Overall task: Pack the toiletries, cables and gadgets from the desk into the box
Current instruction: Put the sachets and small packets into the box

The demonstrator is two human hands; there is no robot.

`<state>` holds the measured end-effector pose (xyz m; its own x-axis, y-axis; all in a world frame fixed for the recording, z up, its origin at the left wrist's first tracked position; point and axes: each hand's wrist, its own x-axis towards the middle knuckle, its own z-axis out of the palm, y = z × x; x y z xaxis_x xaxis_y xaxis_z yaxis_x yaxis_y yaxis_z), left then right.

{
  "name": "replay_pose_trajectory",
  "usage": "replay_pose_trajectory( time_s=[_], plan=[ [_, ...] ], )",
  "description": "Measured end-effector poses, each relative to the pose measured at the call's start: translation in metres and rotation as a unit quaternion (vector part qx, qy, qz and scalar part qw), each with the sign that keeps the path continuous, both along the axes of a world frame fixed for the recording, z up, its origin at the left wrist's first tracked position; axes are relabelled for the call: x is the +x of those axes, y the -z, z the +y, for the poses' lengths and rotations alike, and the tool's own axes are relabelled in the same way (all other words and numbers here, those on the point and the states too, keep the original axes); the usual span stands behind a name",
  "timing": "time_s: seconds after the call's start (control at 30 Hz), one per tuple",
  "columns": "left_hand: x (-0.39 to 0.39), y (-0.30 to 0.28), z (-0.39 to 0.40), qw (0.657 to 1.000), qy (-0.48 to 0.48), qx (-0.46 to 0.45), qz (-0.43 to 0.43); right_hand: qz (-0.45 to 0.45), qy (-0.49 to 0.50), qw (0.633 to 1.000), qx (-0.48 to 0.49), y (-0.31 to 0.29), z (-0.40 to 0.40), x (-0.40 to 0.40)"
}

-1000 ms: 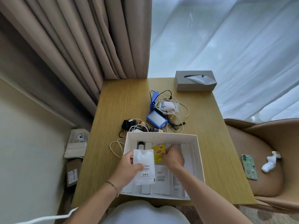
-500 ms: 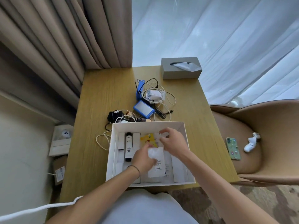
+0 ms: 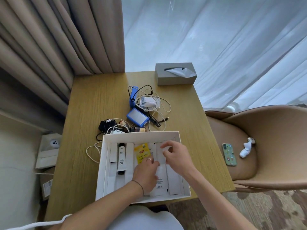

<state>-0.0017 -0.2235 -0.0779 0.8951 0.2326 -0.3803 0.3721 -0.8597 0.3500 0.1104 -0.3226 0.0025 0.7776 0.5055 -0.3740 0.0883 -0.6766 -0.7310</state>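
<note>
Head view

- An open white cardboard box [image 3: 176, 135] is set at the near edge of a light wooden desk [image 3: 86, 113]; white packets and slim white cartons are laid flat inside it.
- The left hand [image 3: 146, 175] is lowered into the middle of the box; a thin band is worn at the wrist and a ring on one finger. Its fingers are curled onto a white sachet with small black print [image 3: 160, 180]; whether the sachet is pinched or only pressed cannot be told.
- The right hand [image 3: 176, 156] is held just right of the left, over the box's right half. Its thumb and forefinger are closed on the upper edge of a thin translucent white packet [image 3: 162, 156]; the other fingers are loosely curled.
- A yellow tea-bag sachet [image 3: 142, 152] lies flat just beyond the left fingertips.
- A white tube with a black cap [image 3: 121, 156] is laid lengthwise left of the left hand, between white cartons.
- Beyond both hands, outside the box, a tangle of white and black cables [image 3: 157, 103] is heaped with a blue-framed rectangular gadget [image 3: 137, 117], a blue stand [image 3: 133, 97] and a black plug adapter [image 3: 106, 125].
- A grey tissue box [image 3: 174, 77] stands at the far edge of the desk.
- A green-cased phone [image 3: 229, 154] lies on a tan chair seat [image 3: 265, 155], well right of the right hand.
</note>
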Motion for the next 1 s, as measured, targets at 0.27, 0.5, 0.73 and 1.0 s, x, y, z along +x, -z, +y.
replay_pose_trajectory(
  time_s=[0.27, 0.5, 0.73, 1.0],
  plan=[
    [0.003, -0.031, 0.019, 0.995, 0.028, 0.021, -0.098, -0.037, 0.001, 0.998, 0.04, -0.027, 0.034, 0.031],
    [0.024, -0.098, 0.067, 0.959, 0.025, -0.064, -0.277, -0.073, -0.026, 0.996, 0.052, -0.032, 0.109, 0.089],
    [0.044, -0.105, 0.134, 0.962, -0.07, -0.067, -0.254, -0.188, -0.167, 0.964, -0.082, -0.001, 0.184, 0.149],
    [0.031, -0.092, 0.178, 0.967, -0.115, -0.072, -0.214, -0.28, -0.291, 0.894, -0.194, 0.053, 0.215, 0.173]
  ],
)
